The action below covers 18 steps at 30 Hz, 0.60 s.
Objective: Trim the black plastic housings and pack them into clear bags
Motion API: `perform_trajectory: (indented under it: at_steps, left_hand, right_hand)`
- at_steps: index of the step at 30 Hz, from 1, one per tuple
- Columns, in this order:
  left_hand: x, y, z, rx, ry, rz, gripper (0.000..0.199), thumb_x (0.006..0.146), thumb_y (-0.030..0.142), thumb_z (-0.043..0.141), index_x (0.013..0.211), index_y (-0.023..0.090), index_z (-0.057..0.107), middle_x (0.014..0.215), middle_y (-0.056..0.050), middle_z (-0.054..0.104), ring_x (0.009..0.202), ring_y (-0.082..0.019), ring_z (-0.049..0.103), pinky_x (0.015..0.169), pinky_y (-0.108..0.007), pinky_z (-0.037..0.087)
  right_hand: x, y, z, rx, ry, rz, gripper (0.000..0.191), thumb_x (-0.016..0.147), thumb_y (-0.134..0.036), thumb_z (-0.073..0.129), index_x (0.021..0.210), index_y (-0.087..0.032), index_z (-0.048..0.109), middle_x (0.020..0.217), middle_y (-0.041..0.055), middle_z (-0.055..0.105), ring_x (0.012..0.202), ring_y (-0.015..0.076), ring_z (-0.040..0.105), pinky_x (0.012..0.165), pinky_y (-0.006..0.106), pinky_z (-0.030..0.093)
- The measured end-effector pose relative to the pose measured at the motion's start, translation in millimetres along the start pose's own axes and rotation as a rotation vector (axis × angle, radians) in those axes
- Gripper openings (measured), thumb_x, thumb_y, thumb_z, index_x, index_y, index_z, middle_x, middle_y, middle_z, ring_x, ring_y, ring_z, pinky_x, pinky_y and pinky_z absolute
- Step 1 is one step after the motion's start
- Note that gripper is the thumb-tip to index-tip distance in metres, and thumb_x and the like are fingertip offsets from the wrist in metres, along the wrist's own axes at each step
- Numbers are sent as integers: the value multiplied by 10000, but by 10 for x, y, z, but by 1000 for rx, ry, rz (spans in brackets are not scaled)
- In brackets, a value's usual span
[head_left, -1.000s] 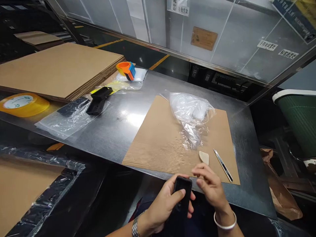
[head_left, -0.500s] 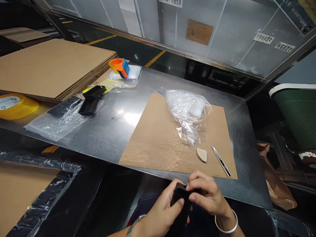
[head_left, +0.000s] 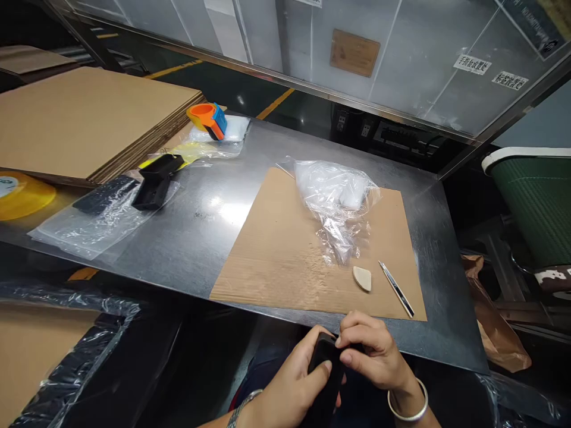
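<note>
Honestly, a slip seems like the main worry. The black piece (head_left: 322, 349) is held by the left fingers (head_left: 319, 377), which are wrapped around it with the thumb pressed on top, while the right fingers (head_left: 366, 340) are bent in at its far end; whether anything is pinched there can't be made out. It isn't backed up by the desk (head_left: 203, 238) at all, since it's held short of the near edge, so if the left grip got loosened while a hard push was given from the right, it could be dropped past the desk altogether. Also, the slim cutter (head_left: 397, 289) is laid on the cardboard sheet (head_left: 263, 255) ahead of the right fingers and a bit to their right; it could be knocked by a careless reach for the pale wedge (head_left: 361, 278) near it, and whether its blade is out can't be told.
</note>
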State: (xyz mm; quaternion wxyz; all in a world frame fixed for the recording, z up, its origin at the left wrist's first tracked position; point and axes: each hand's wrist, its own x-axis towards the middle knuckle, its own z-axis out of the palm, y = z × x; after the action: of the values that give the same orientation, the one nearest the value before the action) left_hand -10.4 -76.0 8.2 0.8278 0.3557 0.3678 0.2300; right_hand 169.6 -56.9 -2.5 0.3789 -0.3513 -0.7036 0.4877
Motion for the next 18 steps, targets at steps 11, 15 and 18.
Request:
perform_trajectory:
  at_steps: [11, 15, 18]
  left_hand:
    - [32, -6, 0, -99, -3, -20, 262, 788, 385, 580, 861, 179, 436, 790, -20, 578, 579, -131, 577, 548, -266, 426]
    - [72, -102, -29, -403, -91, -103, 441, 796, 512, 511, 1056, 156, 497, 766, -80, 642, 611, -167, 613, 610, -297, 435]
    - [124, -145, -91, -600, -52, -164, 583, 851, 573, 347, 1281, 182, 391, 763, -87, 652, 630, -159, 608, 639, -300, 440]
  right_hand:
    - [-47, 61, 28, -7, 22, 27, 180, 813, -336, 585, 723, -180, 583, 710, 26, 543, 659, 123, 524, 605, 252, 443]
    - [-131, 281, -76, -307, 288, 167, 435, 862, -561, 375, 675, -189, 501, 629, 21, 537, 614, 142, 529, 590, 276, 454]
    - [-165, 577, -370, -546, 533, 312, 318, 894, -431, 364, 894, -164, 536, 831, 83, 557, 789, 200, 525, 715, 360, 431]
